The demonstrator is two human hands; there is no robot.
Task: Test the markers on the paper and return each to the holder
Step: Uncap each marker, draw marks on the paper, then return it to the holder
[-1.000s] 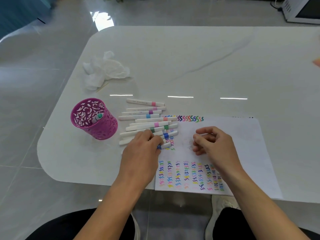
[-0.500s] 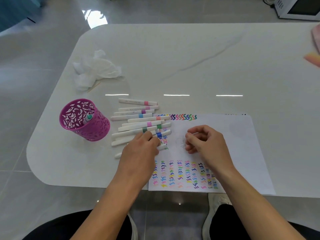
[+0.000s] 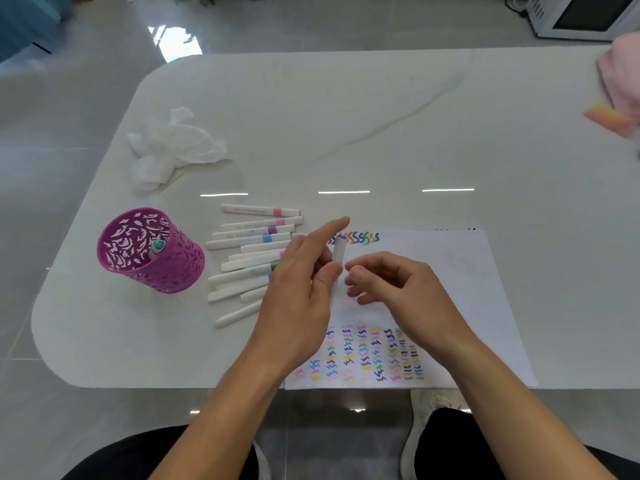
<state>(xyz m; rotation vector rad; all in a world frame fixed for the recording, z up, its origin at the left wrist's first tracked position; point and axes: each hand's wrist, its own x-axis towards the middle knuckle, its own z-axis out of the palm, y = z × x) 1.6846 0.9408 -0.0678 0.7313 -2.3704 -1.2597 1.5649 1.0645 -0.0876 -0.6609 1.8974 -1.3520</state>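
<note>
I had the left hand (image 3: 298,296) lifted over the left edge of the paper (image 3: 450,271), at the centre of the frame. Its thumb and curled fingers pinched a white marker (image 3: 338,252) roughly upright, and its forefinger stuck out straight past the marker's top. Held up like that, the marker was free at both ends, which I judged suited uncapping it. Blur kept me from telling whether the cap was on.

The right hand (image 3: 405,292) sat just right of the marker, fingers loosely curled with nothing visible in them. Its fingertips were close to the marker's lower part, and I couldn't tell whether they touched it. It looked placed to take the marker or the cap.

The other markers (image 3: 256,252) lay in a loose row on the surface (image 3: 346,116), between the paper and the pink holder (image 3: 152,271) at centre left. They were handy to both hands. One green-tipped marker (image 3: 157,245) stood in the holder, so most testing seemed ahead. Coloured squiggles (image 3: 363,355) filled the paper's lower part.
</note>
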